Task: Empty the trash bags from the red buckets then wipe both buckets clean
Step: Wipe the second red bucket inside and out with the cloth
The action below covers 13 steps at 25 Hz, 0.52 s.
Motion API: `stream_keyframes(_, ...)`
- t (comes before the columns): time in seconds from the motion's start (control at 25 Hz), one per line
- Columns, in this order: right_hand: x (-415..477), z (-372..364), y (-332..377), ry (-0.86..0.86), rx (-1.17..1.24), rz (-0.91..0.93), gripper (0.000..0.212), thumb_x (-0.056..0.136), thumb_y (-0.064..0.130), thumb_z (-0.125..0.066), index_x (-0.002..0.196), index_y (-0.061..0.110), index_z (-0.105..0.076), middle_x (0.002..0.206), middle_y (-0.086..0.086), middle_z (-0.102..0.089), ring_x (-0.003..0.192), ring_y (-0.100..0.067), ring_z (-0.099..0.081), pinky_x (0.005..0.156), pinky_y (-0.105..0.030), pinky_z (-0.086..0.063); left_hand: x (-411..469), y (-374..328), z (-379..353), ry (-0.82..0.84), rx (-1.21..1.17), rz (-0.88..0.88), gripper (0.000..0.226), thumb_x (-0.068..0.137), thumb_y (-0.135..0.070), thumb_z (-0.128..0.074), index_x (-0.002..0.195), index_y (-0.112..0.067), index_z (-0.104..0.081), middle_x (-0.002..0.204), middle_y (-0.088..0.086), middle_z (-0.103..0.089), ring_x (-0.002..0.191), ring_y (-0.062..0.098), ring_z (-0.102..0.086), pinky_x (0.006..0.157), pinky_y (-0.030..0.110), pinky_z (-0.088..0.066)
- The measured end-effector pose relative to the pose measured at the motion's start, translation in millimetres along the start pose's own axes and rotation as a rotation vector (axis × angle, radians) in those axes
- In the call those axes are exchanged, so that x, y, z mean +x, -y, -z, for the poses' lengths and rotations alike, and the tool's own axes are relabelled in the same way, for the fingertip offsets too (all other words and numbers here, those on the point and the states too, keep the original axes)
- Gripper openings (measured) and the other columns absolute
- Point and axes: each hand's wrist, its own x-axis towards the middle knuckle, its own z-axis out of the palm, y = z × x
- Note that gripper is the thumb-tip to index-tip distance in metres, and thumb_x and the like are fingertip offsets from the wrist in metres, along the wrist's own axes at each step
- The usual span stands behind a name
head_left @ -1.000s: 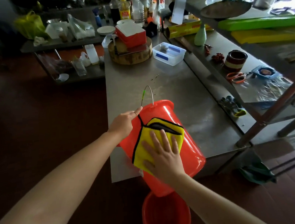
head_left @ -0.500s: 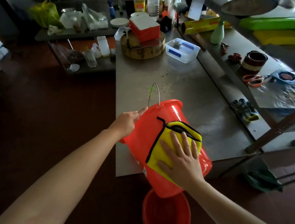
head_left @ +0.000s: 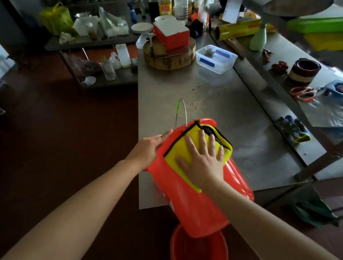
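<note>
While the red bucket [head_left: 194,206] leans tilted on the table's [head_left: 226,108] near edge at 6 o'clock, the right hand [head_left: 202,162], fingers spread, presses a yellow cloth [head_left: 193,133] against its wall — the left hand [head_left: 147,148], fingers straight, braces its 9 o'clock side.

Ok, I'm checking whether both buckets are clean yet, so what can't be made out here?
Head view only:
- Inside of the tilted red bucket: its mouth faces away.
- Wall under the yellow cloth: covered by cloth and right hand.
- The floor bucket: overlapped by the tilted bucket's base, cut by the bottom edge, interior dim.
- The left hand: its lower fingers lie behind the bucket's side.
</note>
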Motion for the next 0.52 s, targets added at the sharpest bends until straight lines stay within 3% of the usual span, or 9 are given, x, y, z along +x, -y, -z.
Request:
stream_keyframes(0.24, -25, -6, -15, -0.048, -0.019, 0.059, 0.078, 0.090, 0.084, -0.021, 0.156, 0.050, 0.001, 0.169, 0.004, 0.011, 0.154, -0.030, 0.015, 0.122, -0.061, -0.002, -9, 12, 0, -0.013, -0.056, 0.051, 0.067, 0.103, -0.010, -0.052, 0.147, -0.054, -0.028, 0.143, -0.006, -0.056, 0.125, 0.012, -0.057, 0.107, 0.029, -0.046)
stream_keyframes(0.4, -85, -18, -63, -0.070, -0.008, 0.013, 0.080, 0.089, 0.086, -0.024, 0.158, 0.049, -0.004, 0.169, 0.006, 0.008, 0.156, -0.026, 0.009, 0.122, -0.060, -0.013, -19, 12, -7, -0.043, 0.018, 0.064, 0.064, 0.103, -0.005, -0.048, 0.151, -0.043, -0.029, 0.150, 0.002, -0.048, 0.135, 0.019, -0.050, 0.113, 0.033, -0.041)
stream_keyframes(0.52, -111, -24, -79, -0.068, -0.012, -0.012, 0.081, 0.089, 0.086, -0.025, 0.158, 0.048, -0.007, 0.170, 0.006, 0.005, 0.156, -0.026, 0.006, 0.121, -0.060, -0.018, -9, -11, -7, -0.291, 0.293, -0.163, 0.042, 0.103, -0.022, -0.051, 0.145, -0.019, -0.052, 0.152, 0.008, -0.045, 0.143, 0.026, -0.039, 0.118, 0.045, -0.034)
